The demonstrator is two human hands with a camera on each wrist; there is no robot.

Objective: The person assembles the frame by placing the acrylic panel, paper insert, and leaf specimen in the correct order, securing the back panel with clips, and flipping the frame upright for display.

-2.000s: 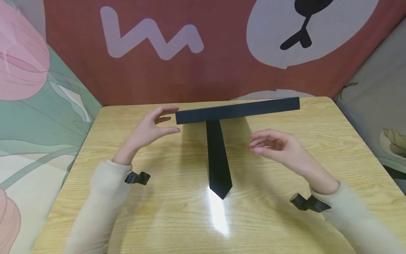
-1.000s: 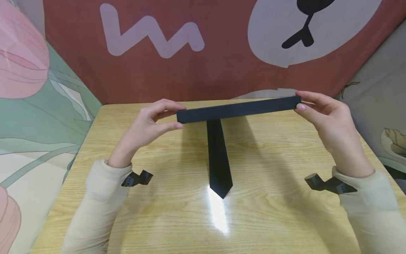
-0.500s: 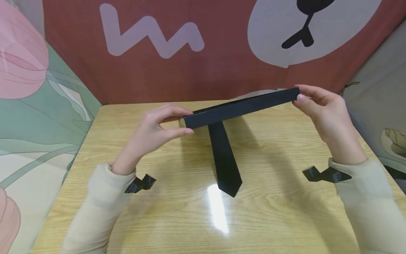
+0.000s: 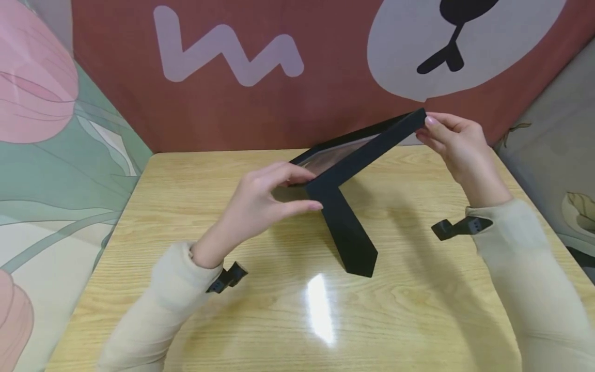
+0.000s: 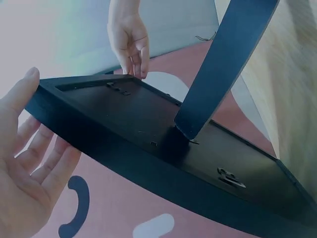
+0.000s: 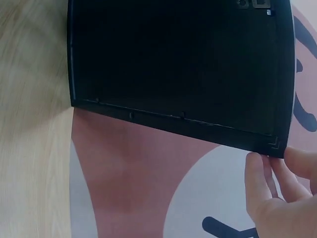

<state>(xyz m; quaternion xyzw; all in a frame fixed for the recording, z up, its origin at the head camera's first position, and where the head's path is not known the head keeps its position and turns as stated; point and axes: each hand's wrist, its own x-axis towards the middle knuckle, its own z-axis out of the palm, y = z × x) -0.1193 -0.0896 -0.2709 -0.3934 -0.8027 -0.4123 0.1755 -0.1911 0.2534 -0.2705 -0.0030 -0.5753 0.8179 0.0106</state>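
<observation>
A black picture frame (image 4: 376, 148) stands tilted on the table, its easel leg (image 4: 349, 232) slanting toward me. Part of its glossy front pane (image 4: 337, 155) shows on the far side. My left hand (image 4: 265, 204) holds the near left corner of the top edge, thumb on one side and fingers on the other. At the other top corner, my right hand (image 4: 465, 150) pinches the frame between thumb and fingertips. In the left wrist view the dark backing (image 5: 133, 121) shows small metal clips and the leg's hinge. Most of the picture side is hidden.
The wood-grain table (image 4: 260, 320) reaches back to a red printed cloth (image 4: 232, 113) with a cartoon face. Floral cloth (image 4: 42, 181) hangs on the left. Each sleeve cuff carries a small black camera, such as the right wrist camera (image 4: 460, 227).
My right hand came from over the table to the frame's right corner. The frame has since turned, right end going back and left end coming nearer, with its leg swinging right.
</observation>
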